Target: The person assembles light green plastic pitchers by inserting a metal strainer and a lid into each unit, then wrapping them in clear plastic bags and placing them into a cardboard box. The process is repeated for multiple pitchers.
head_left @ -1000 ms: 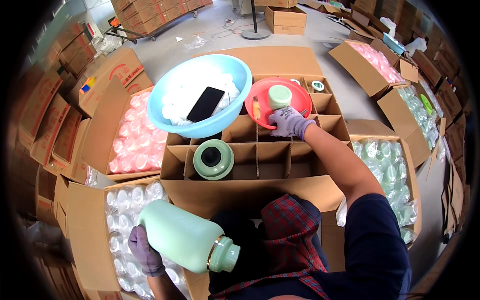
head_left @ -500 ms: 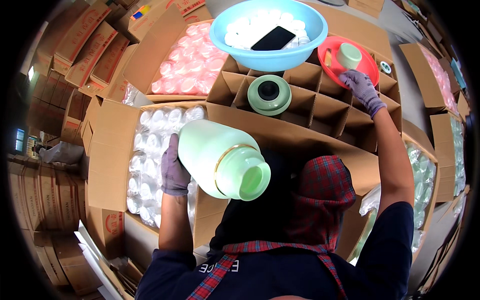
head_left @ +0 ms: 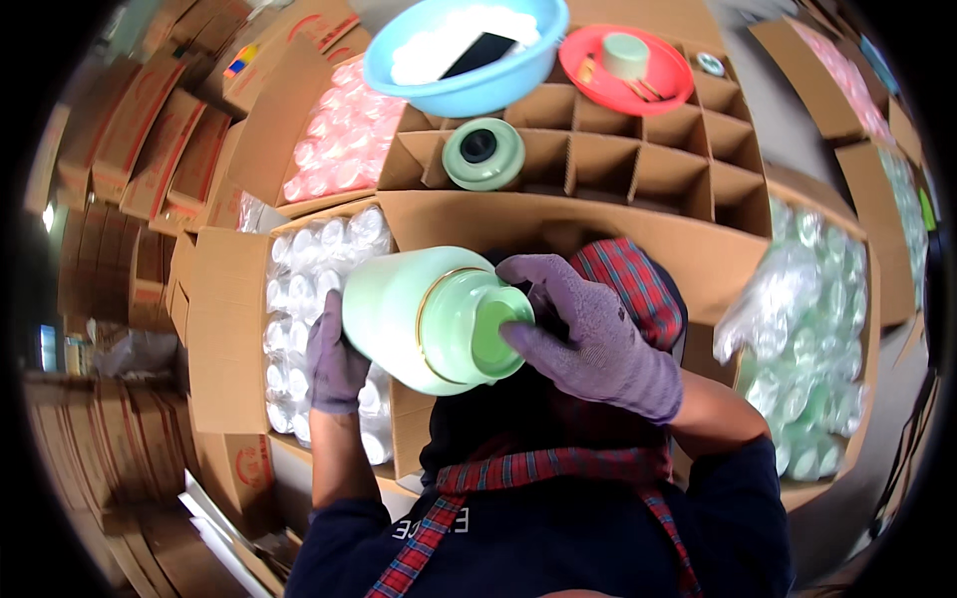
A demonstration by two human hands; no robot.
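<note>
A pale green vacuum flask (head_left: 399, 309) with a gold ring round its shoulder lies tilted in front of me, mouth to the right. My left hand (head_left: 337, 359), in a grey-purple glove, wraps its base end. At the mouth, my gloved right hand (head_left: 598, 334) bends its fingers, the thumb over the opening's edge and the index finger above the rim. Whatever small thing those fingers may pinch is hidden. Beyond the flask, a green round piece with a black centre (head_left: 483, 154) rests on the divided carton (head_left: 638, 174).
A blue basin (head_left: 469, 100) of white pieces with a phone (head_left: 480, 55) on top stands at the back. Beside it, a red basin (head_left: 678, 85) holds a green cup (head_left: 625, 55) and thin sticks. Cartons of bagged white (head_left: 309, 269), pink (head_left: 344, 130) and green pieces (head_left: 812, 349) surround me.
My right hand has left the red basin and come down to the flask's mouth. The left hand and flask stay close to where they were; the whole view has shifted slightly.
</note>
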